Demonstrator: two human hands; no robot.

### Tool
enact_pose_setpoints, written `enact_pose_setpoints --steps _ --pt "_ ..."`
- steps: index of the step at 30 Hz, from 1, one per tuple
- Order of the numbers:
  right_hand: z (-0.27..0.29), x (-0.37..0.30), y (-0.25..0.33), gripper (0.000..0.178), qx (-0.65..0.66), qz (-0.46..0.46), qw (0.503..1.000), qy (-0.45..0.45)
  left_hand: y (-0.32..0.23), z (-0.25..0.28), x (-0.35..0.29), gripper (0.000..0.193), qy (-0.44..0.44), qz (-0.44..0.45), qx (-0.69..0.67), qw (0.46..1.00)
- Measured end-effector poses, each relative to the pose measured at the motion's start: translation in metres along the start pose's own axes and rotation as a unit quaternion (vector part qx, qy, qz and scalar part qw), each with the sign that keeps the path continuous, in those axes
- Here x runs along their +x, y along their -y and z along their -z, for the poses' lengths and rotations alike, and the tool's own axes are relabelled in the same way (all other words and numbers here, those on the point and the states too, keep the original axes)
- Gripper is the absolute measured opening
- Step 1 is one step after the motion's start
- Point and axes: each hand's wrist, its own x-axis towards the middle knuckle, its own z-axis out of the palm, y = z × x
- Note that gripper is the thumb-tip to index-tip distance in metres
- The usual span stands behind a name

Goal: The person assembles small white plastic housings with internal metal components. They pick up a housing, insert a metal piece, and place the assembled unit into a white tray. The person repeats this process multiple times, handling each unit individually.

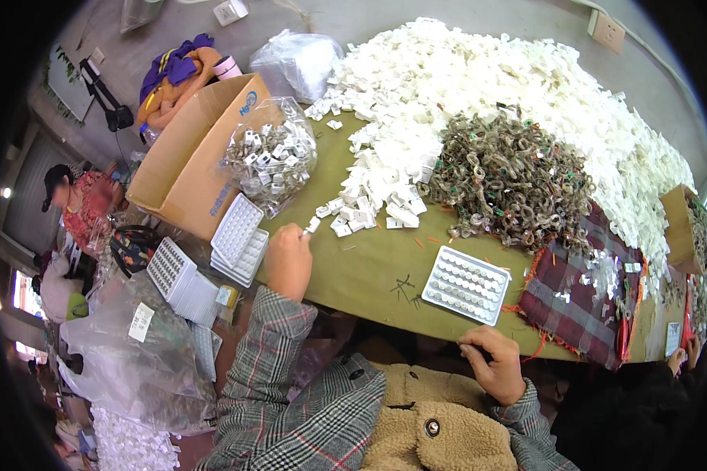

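Observation:
My left hand is closed at the left side of the green-topped table, its fingertips pinching a small white plastic piece. Just beyond those fingers lie loose white plastic pieces, spilling from a large heap. Near the table's front edge, my right hand is curled with thumb and fingers together; whatever they may hold is too small to make out. A white tray filled with rows of small round white parts lies on the table just beyond my right hand.
A big white heap covers the far side, with a pile of grey-brown coiled parts before it. A plaid cloth lies right. Left are a cardboard box, a filled clear bag and stacked trays. Co-worker's hands show far right.

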Motion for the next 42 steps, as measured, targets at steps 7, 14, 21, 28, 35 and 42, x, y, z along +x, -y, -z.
enact_pose_setpoints --steps 7,14,21,28,35,42 --pt "-0.024 0.018 0.018 0.034 0.151 -0.042 0.987 -0.023 -0.096 0.024 -0.089 0.009 0.208 -0.277 -0.270 0.898" --pt "-0.020 0.022 0.024 0.025 -0.045 0.097 0.988 -0.110 -0.101 0.001 -0.103 0.029 0.459 0.150 -0.639 0.598" --pt "-0.023 0.043 0.026 0.030 -0.172 0.228 0.957 -0.052 -0.097 -0.027 -0.117 0.026 0.466 0.297 -0.756 0.351" --pt "0.035 0.116 -0.002 0.014 -0.344 0.124 0.930 0.022 -0.087 -0.029 -0.101 0.030 0.316 0.102 -0.678 0.656" --pt "0.022 0.170 -0.039 0.010 -0.569 0.179 0.801 0.058 -0.083 -0.037 -0.100 0.028 0.268 0.039 -0.644 0.716" --pt "0.036 0.165 -0.019 0.019 -0.304 0.083 0.946 -0.070 -0.083 -0.037 -0.099 0.031 0.261 0.056 -0.647 0.714"
